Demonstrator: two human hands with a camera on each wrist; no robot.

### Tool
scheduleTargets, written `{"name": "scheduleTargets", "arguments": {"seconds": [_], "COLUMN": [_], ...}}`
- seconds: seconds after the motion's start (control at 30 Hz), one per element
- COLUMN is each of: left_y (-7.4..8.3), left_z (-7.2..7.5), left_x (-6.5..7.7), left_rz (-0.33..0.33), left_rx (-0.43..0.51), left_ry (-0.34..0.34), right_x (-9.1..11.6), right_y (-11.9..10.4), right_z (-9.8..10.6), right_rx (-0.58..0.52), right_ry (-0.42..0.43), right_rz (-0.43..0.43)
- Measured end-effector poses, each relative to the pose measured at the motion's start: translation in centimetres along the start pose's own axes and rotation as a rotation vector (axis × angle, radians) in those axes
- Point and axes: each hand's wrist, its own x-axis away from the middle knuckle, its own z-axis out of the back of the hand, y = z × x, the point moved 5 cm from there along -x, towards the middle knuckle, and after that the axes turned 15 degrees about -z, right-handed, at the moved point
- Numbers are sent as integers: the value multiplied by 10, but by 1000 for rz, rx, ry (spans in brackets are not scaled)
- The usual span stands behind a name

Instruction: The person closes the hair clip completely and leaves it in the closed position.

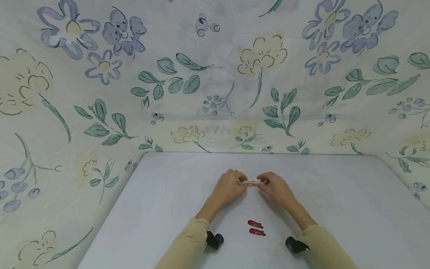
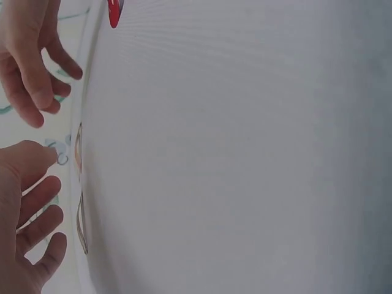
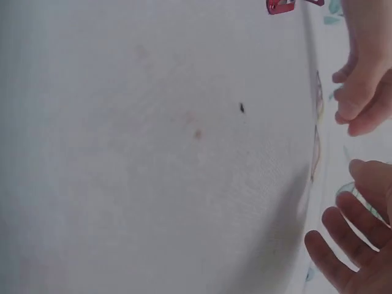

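My left hand (image 1: 231, 185) and right hand (image 1: 274, 188) face each other over the white table, fingertips around a small group of hair clips (image 1: 252, 184), one orange and others pale. In the left wrist view, my left hand (image 2: 30, 214) has loosely bent, spread fingers, and thin clips (image 2: 82, 226) lie on the table beside it. Seen from the right wrist, my right hand (image 3: 361, 226) also has spread fingers, with clips (image 3: 316, 153) near its thumb. Neither hand visibly grips a clip. Fingers partly hide the clips' ends in the head view.
Two red snap hair clips (image 1: 257, 232) lie one below the other nearer the front, between the forearms. A floral cloth (image 1: 215, 74) hangs behind the white table (image 1: 161, 209) and at its sides. Black wrist cameras (image 1: 215, 241) sit on both sleeves.
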Motion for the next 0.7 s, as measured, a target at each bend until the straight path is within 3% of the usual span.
{"name": "scheduleTargets", "arguments": {"seconds": [0.2, 0.43, 0.7], "left_y": [-2, -1, 3], "left_z": [6, 13, 18], "left_x": [9, 18, 33], "left_rz": [37, 25, 24], "left_rx": [90, 196, 289], "left_ry": [29, 73, 56], "right_x": [8, 16, 32], "right_y": [2, 4, 3], "right_z": [6, 10, 11], "right_rx": [-81, -126, -193], "right_ry": [-10, -1, -25], "right_rz": [12, 19, 14]}}
